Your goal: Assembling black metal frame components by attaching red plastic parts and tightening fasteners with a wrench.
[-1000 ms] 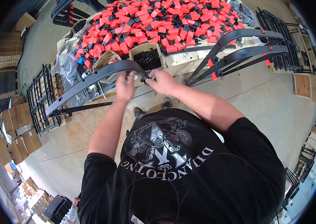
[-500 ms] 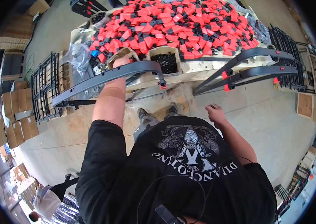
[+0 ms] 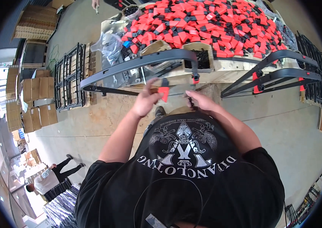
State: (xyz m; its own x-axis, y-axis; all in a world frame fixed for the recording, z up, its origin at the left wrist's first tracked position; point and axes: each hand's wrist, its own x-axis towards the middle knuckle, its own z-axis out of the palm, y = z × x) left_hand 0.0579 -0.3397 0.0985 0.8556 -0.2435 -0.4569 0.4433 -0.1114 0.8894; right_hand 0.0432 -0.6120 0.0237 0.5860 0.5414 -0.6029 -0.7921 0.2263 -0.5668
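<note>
My left hand (image 3: pixel 144 103) is raised in front of the table, its fingers closed on a red plastic piece with a black end (image 3: pixel 163 93). A thin pale rod (image 3: pixel 143 75) shows just above those fingers; I cannot tell whether it is held. My right hand (image 3: pixel 199 102) is closed at chest front, with something small and dark at its fingertips, too small to name. Just beyond both hands stands a curved black frame (image 3: pixel 130 63), with a red-and-black piece (image 3: pixel 196 79) at its right end.
Red and black pieces form a heap (image 3: pixel 206 28) on the table. A box of small black parts (image 3: pixel 197 57) and an open carton (image 3: pixel 156 48) stand at its near edge. More black frames (image 3: pixel 282 74) lean at right. A person (image 3: pixel 48 180) is at lower left; another hand (image 3: pixel 96 4) shows far off.
My left hand has come back from the open carton with a red-and-black piece in it. My right hand has moved left and up, closer to the left. The view has shifted left.
</note>
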